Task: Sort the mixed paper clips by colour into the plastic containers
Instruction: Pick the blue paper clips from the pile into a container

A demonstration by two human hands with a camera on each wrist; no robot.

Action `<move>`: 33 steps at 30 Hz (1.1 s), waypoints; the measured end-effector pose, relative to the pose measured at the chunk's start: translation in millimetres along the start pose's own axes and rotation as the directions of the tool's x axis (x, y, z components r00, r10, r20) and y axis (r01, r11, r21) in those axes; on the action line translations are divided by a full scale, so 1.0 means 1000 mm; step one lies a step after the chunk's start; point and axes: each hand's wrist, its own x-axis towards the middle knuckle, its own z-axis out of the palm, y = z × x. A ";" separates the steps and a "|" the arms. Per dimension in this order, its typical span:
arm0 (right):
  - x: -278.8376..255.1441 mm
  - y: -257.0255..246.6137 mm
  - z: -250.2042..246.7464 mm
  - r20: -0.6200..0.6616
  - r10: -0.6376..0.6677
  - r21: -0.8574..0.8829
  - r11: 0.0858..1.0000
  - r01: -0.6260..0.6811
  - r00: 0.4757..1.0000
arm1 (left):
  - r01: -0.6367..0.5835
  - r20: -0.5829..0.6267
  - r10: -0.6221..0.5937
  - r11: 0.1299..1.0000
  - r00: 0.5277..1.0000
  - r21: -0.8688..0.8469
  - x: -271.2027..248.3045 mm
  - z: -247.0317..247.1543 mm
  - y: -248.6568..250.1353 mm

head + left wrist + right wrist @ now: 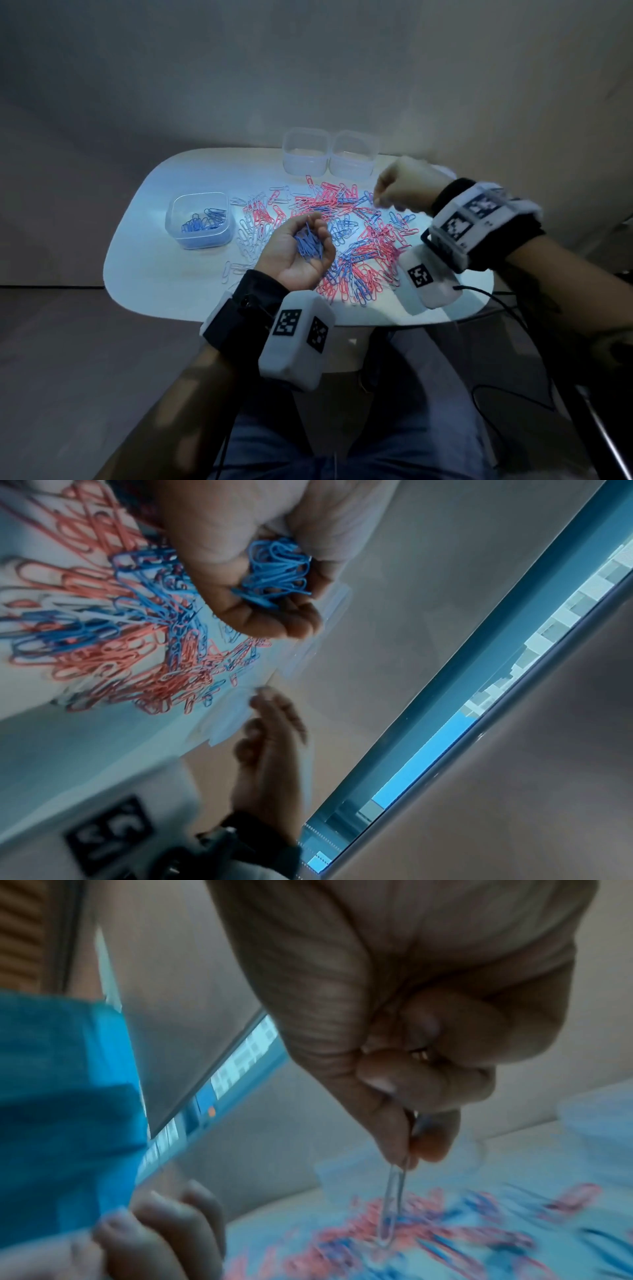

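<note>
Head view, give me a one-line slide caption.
Left hand cups blue clips while right hand pinches one above the mixed pile.

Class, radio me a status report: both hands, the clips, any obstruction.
Left hand cupped, holding blue clips. Right hand pinching one pale clip above mixed pile. Blue container partly filled. Nothing in the way.

I wear a black wrist strap [239, 308] on my left forearm, carrying a white camera housing [296, 339] printed with square black-and-white markers. My right wrist has a black band [493, 236] with a white marker block [476, 216] and a second white housing [428, 277], from which a thin black cable [496, 301] trails away. Blue jeans [274, 452] cover my legs.
</note>
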 end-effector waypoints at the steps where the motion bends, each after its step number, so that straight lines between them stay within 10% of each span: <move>1: 0.001 0.005 0.005 0.007 0.028 -0.088 0.996 -0.028 1.000 | 0.004 0.004 -0.004 1.000 1.000 -0.010 0.000 -0.002 0.002; 15: 0.054 0.053 0.011 -0.075 0.190 -0.383 0.901 -0.204 0.979 | -0.003 0.058 0.005 0.999 0.998 -0.038 0.000 -0.001 0.009; 21: 0.072 0.060 0.023 0.015 0.162 -0.343 0.928 -0.147 0.987 | 0.016 0.012 -0.022 0.926 1.000 0.377 0.012 0.024 0.013; 24: 0.046 0.043 0.016 -0.007 0.140 -0.193 0.971 -0.138 0.990 | -0.052 0.002 0.087 0.574 0.996 0.817 0.023 0.051 0.011; 29: 0.033 0.056 -0.002 -0.078 0.168 -0.038 0.984 -0.171 0.983 | -0.078 0.158 0.133 -0.470 0.978 0.879 0.048 0.086 -0.001; 33: 0.024 0.073 -0.007 -0.015 0.170 -0.022 0.985 -0.170 0.985 | -0.012 0.100 0.087 -0.691 0.991 0.723 0.071 0.103 -0.012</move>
